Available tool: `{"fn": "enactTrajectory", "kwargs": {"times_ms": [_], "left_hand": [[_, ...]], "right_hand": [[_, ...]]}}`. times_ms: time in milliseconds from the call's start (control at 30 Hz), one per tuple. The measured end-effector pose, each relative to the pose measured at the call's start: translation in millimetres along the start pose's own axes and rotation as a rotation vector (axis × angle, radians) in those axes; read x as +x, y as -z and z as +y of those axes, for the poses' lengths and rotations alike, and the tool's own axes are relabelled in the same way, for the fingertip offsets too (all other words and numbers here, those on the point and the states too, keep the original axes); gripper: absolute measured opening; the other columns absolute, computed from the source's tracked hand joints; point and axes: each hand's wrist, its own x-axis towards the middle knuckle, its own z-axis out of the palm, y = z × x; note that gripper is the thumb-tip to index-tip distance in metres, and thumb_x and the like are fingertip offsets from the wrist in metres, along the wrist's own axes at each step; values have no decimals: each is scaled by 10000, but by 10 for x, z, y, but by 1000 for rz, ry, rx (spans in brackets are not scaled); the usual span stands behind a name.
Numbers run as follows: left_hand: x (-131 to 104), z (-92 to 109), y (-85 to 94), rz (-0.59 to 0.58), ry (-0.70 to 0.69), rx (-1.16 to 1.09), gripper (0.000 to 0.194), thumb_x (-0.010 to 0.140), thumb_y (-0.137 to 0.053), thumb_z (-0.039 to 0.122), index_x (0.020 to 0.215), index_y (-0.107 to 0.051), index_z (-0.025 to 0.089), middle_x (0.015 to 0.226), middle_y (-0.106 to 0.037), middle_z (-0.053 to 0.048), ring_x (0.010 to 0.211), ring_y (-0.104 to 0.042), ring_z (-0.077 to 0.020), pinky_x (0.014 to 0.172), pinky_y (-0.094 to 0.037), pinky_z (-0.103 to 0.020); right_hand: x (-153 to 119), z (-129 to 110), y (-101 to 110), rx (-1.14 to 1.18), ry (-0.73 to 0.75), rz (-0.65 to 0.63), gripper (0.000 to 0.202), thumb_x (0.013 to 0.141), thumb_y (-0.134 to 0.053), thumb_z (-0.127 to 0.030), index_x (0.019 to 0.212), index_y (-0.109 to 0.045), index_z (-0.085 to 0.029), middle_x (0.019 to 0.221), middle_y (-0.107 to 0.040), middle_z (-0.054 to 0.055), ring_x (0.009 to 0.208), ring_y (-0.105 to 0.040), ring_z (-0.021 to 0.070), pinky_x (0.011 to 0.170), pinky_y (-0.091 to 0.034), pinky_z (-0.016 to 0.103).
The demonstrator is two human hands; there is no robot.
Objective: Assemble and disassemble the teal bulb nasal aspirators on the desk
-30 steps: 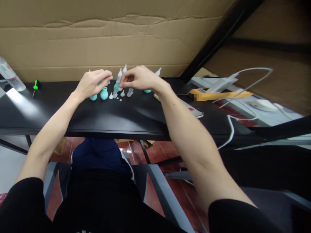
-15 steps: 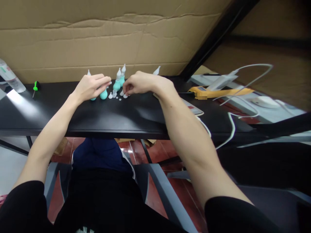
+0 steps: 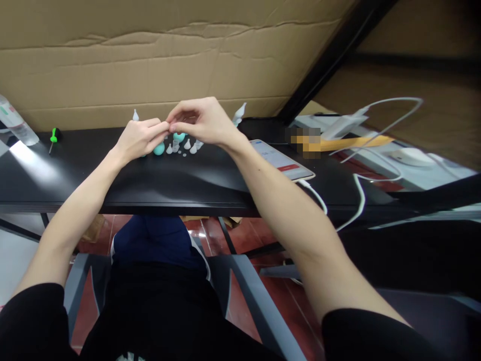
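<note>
My left hand point(image 3: 142, 136) is over the black table, its fingers pressed together around something too small to make out. The fingertips of my right hand point(image 3: 191, 120) meet those of the left in a pinch, and what they hold is hidden. Just below them stand a teal bulb point(image 3: 159, 149) and another teal bulb point(image 3: 179, 137), partly covered by the hands. Small white teardrop-shaped tips point(image 3: 187, 144) and clear pieces lie beside the bulbs. A white nozzle point(image 3: 136, 115) shows behind my left hand, and a further white nozzle point(image 3: 239, 113) stands behind my right wrist.
On the black table point(image 3: 180, 185) a phone point(image 3: 281, 160) lies to the right with a white cable point(image 3: 315, 194). Beyond it is a yellow tool point(image 3: 338, 144). At the left are a green-handled screwdriver point(image 3: 54, 135) and a plastic bottle point(image 3: 18, 123). Cardboard point(image 3: 150, 65) rises behind.
My right hand has moved left and up from the small white tips to meet my left fingertips. More of the phone and the white tips now shows.
</note>
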Motion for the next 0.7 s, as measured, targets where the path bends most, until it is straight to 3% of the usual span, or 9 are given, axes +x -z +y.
{"fn": "enactTrajectory", "kwargs": {"times_ms": [267, 433, 500, 600, 700], "left_hand": [[-8, 37, -7, 46, 74, 24, 395, 1240, -480, 425, 1273, -834, 253, 1114, -877, -111, 1007, -846, -269, 882, -609, -397], [4, 20, 30, 19, 75, 25, 406, 1248, -476, 446, 1270, -832, 252, 1123, -880, -127, 1020, -849, -288, 858, -583, -407], [10, -7, 59, 15, 72, 34, 421, 1249, -475, 469, 1250, -832, 246, 1115, -880, -138, 1016, -846, -296, 844, -577, -412], [10, -61, 109, 60, 80, 56, 469, 1268, -424, 490, 1232, -826, 251, 1079, -874, -138, 1012, -842, -290, 853, -585, -413], [0, -114, 138, 112, 96, 77, 520, 1289, -355, 499, 1216, -821, 282, 1027, -867, -117, 989, -841, -272, 857, -596, -403]], "right_hand": [[108, 129, -209, 94, -34, 53, 382, 995, -892, -476, 1300, -857, -248, 1335, -914, 143, 1239, -862, 365, 1076, -740, 551], [86, 98, -174, 60, -49, 43, 354, 1015, -846, -425, 1312, -873, -235, 1266, -921, 133, 1200, -867, 366, 1031, -738, 536], [80, 132, -122, 43, -23, -12, 286, 991, -816, -342, 1245, -896, -237, 1170, -929, 107, 1136, -878, 336, 1044, -725, 515], [98, 240, -81, -78, 52, -197, 157, 955, -806, -274, 1070, -909, -244, 1035, -921, 59, 1003, -880, 286, 1042, -689, 492], [125, 342, -121, -234, 111, -383, 41, 944, -861, -282, 953, -881, -247, 1069, -926, 50, 938, -864, 251, 1008, -654, 457]]}}
